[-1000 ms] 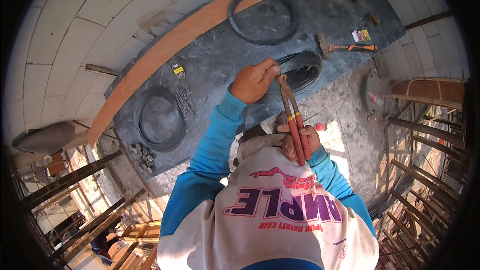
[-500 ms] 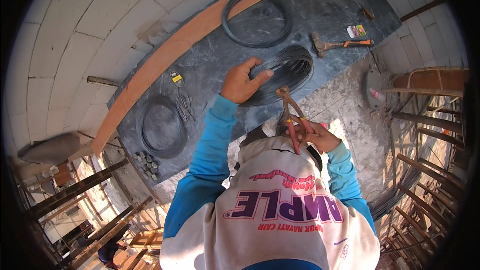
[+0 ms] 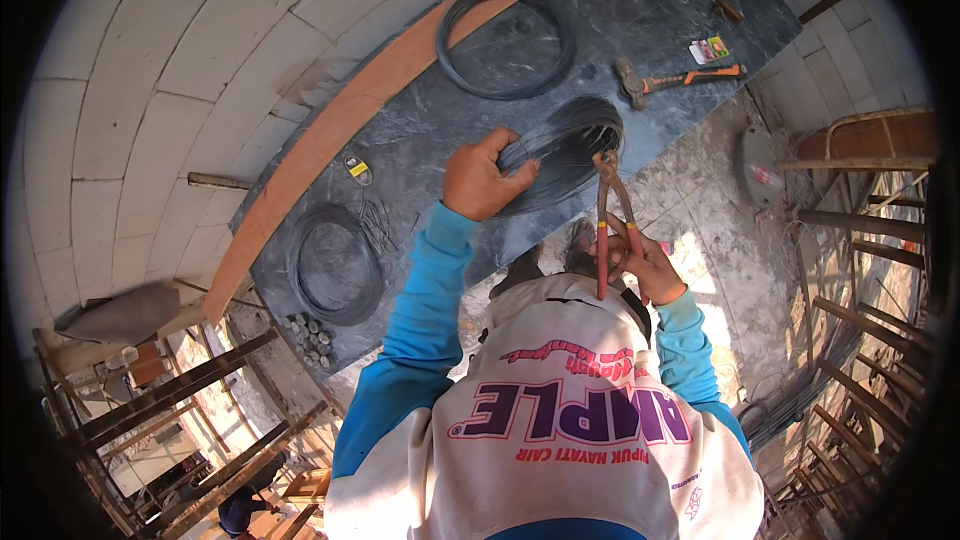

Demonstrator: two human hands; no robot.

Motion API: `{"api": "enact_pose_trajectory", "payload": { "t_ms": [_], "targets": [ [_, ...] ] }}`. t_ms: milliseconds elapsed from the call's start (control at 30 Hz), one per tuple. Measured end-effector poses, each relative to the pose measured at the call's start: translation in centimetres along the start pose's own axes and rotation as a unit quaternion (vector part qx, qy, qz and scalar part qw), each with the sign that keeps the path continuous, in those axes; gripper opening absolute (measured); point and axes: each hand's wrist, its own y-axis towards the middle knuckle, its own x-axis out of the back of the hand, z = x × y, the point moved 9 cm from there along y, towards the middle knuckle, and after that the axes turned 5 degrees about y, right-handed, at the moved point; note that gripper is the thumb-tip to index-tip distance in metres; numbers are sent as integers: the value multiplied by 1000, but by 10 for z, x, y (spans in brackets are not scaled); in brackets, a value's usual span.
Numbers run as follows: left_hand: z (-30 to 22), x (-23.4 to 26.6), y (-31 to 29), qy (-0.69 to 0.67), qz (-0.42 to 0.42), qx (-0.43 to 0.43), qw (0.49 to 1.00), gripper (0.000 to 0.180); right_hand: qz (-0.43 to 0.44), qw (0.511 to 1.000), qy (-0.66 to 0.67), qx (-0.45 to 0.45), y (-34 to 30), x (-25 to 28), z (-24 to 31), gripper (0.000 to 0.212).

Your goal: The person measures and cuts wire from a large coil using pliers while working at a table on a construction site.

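My left hand (image 3: 488,175) grips the near left side of a thick coil of dark thin wire (image 3: 560,145), thumb on top and the other fingers partly hidden. The coil is tilted up over the near edge of the dark tabletop (image 3: 420,210). In my right hand (image 3: 648,268) is a pair of end-cutting pincers (image 3: 608,176) with red handles, its handles spread. The rusty pincer head is at the coil's right side, over or touching the strands; I cannot tell whether a wire lies between the jaws.
Wire coils lie at the far side (image 3: 442,45) and left (image 3: 293,265) of the table. A hammer (image 3: 690,78), a small packet (image 3: 708,49), a yellow-labelled tag (image 3: 357,170) and short grey pieces (image 3: 308,340) rest there too. Bar racks (image 3: 870,340) stand at right.
The pincers have moved up and right, from the coil's near edge to its right side. My left hand keeps its grip, and the view has shifted slightly.
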Motion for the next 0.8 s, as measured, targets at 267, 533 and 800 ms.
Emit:
{"api": "enact_pose_trajectory", "payload": {
  "t_ms": [267,533,800],
  "targets": [
    [-16,5,-3,43,-33,-78,996,33,51,998,25,-21,0,0,-11,62],
    [-24,4,-9,18,-49,-101,994,35,93,995,-24,-9,-15,4,26,58],
    [-56,14,-10,213,-73,-127,966,35,-220,949,-212,71,-4,119,77,43]
  ]
}}
